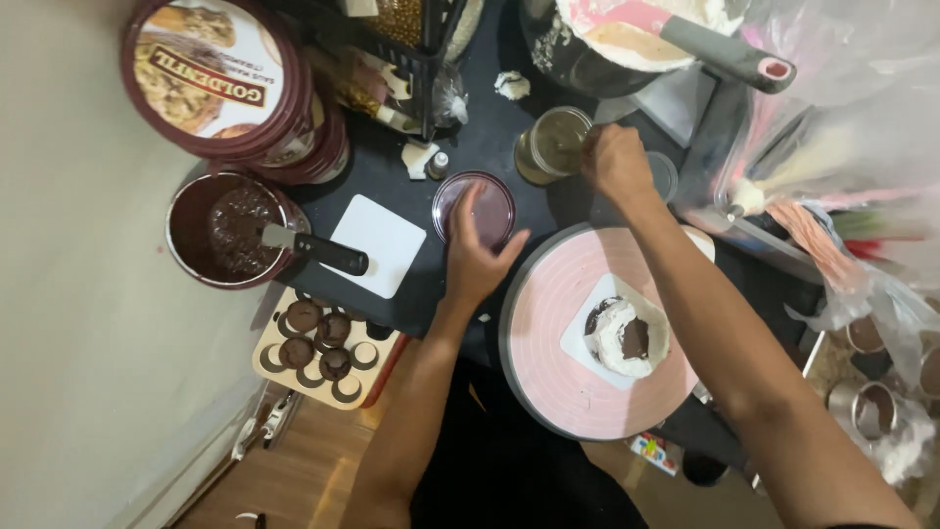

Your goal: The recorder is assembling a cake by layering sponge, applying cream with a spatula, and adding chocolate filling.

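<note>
1. Left hand (477, 257) spread wide, fingertips touching the near rim of a small round clear plastic tub with a purplish tint (474, 208), on the black tabletop (392, 176).
2. Right hand (617, 162) curled at the edge of a round olive-tinted glass jar (553, 145), just beyond the purplish tub; whether gripping it, cannot tell.
3. Below the right forearm, a pink round turntable (553, 304) bearing a small white-frosted chocolate cake (627, 338) on a white square.
4. At left, a dark red bucket of chocolate filling (227, 230) with a black-handled spatula (313, 247) resting in it.
5. Near that, a white square card (377, 245) and a beige tray of chocolate rounds (323, 353).
</note>
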